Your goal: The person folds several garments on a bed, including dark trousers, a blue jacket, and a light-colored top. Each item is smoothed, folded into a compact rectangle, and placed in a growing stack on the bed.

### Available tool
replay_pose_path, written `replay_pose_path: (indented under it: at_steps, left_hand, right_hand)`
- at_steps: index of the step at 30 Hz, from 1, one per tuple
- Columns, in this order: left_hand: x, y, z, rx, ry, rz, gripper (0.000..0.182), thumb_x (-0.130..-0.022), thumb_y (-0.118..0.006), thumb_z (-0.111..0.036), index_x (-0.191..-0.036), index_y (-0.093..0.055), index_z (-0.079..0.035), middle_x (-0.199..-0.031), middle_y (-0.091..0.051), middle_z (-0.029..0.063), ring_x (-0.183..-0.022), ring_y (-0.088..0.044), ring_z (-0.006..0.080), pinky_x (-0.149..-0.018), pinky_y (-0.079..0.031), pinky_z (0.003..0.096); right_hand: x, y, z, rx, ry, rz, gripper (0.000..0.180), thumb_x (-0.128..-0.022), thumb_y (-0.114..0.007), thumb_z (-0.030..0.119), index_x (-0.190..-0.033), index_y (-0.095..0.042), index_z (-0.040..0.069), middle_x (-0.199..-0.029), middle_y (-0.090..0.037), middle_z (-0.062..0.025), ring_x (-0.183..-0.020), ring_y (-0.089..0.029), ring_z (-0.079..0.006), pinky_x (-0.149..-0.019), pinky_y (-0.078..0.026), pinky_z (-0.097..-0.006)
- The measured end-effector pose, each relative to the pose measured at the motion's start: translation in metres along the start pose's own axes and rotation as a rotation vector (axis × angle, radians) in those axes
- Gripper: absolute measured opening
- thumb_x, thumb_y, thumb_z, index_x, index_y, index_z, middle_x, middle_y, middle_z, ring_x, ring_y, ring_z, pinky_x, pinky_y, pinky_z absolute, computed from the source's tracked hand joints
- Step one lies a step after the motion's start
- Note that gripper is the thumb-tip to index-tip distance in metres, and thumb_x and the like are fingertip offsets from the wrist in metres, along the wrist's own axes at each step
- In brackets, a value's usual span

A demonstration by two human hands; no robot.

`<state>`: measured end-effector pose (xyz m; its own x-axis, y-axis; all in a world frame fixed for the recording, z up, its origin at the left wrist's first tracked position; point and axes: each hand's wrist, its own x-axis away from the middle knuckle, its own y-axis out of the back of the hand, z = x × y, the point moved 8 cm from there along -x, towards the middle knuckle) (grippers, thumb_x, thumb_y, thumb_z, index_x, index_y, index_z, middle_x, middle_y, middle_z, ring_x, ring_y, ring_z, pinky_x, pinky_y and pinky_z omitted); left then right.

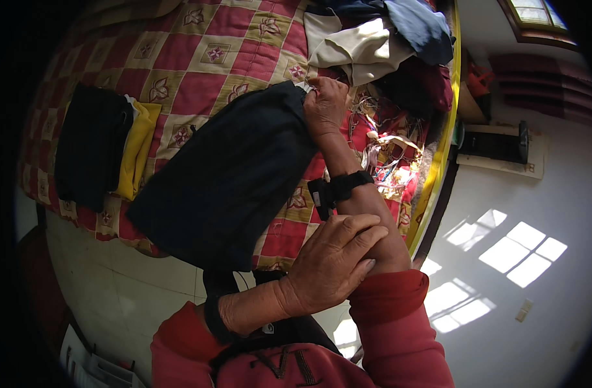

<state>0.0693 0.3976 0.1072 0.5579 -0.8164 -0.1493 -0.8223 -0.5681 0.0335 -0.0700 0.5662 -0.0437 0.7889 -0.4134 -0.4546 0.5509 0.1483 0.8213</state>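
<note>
A pair of dark trousers or shorts lies flat and slanted across the checked bedspread, its lower end at the bed's front edge. My right hand grips the gathered waistband corner, where a bit of white shows. A black strap with a small device circles my right wrist. Bent across my body, my left hand rests on the right forearm just above the rolled red cuff, fingers slightly curled and holding no object. Left of the trousers sits a folded stack with a dark garment and a yellow garment.
Crumpled clothes, including a cream garment and a blue garment, are heaped at the bed's far right. Tangled cords and straps lie below them. A yellow bed edge runs beside the white wall.
</note>
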Motion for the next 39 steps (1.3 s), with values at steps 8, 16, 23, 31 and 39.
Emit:
replay_pose_path:
  at_steps: [8, 16, 23, 31, 39]
  left_hand:
    - [0.064, 0.005, -0.009, 0.483, 0.088, 0.179, 0.028, -0.086, -0.061, -0.009, -0.113, -0.058, -0.001, -0.106, -0.057, 0.0103, -0.1, -0.054, 0.0238, -0.092, -0.043, 0.0363]
    - [0.104, 0.017, -0.021, 0.441, 0.091, 0.272, 0.042, -0.081, -0.07, -0.013, -0.118, -0.054, -0.001, -0.109, -0.056, 0.0124, -0.104, -0.053, 0.0311, -0.091, -0.045, 0.0394]
    - [0.094, 0.035, -0.015, 0.477, 0.193, 0.241, 0.042, -0.077, -0.076, -0.007, -0.114, -0.057, -0.001, -0.102, -0.057, 0.0092, -0.098, -0.055, 0.0243, -0.09, -0.044, 0.0357]
    - [0.099, 0.023, 0.021, 1.125, 0.579, 0.435, 0.025, -0.1, -0.06, -0.025, -0.111, -0.06, -0.003, -0.1, -0.061, -0.0003, -0.095, -0.056, 0.0073, -0.088, -0.047, 0.0251]
    - [0.074, 0.023, 0.058, 1.023, 0.603, 0.367, 0.032, -0.103, -0.053, -0.035, -0.098, -0.06, -0.005, -0.082, -0.053, -0.0051, -0.074, -0.049, 0.0044, -0.07, -0.045, 0.0224]
  right_hand:
    - [0.031, -0.053, -0.011, -1.178, -1.003, 0.15, 0.017, -0.087, -0.06, 0.005, -0.103, -0.067, 0.007, -0.098, -0.072, -0.0059, -0.087, -0.067, -0.0161, -0.079, -0.053, -0.0298]
    - [0.028, -0.065, 0.016, -1.781, -1.354, 0.047, 0.018, -0.092, -0.06, 0.017, -0.108, -0.062, 0.009, -0.102, -0.069, -0.0061, -0.095, -0.063, -0.0212, -0.084, -0.052, -0.0382]
    - [0.041, -0.067, 0.003, -1.835, -1.449, -0.135, 0.016, -0.094, -0.056, 0.018, -0.101, -0.062, 0.005, -0.102, -0.069, -0.009, -0.1, -0.064, -0.0273, -0.085, -0.053, -0.0444]
    - [0.076, -0.08, -0.009, -1.743, -1.513, -0.148, 0.015, -0.094, -0.057, 0.017, -0.101, -0.062, 0.005, -0.098, -0.07, -0.0083, -0.098, -0.064, -0.0263, -0.087, -0.052, -0.0443]
    - [0.103, -0.084, -0.025, -1.77, -1.525, -0.123, 0.018, -0.096, -0.055, 0.017, -0.1, -0.064, 0.002, -0.097, -0.072, -0.0111, -0.102, -0.067, -0.0295, -0.093, -0.052, -0.0473]
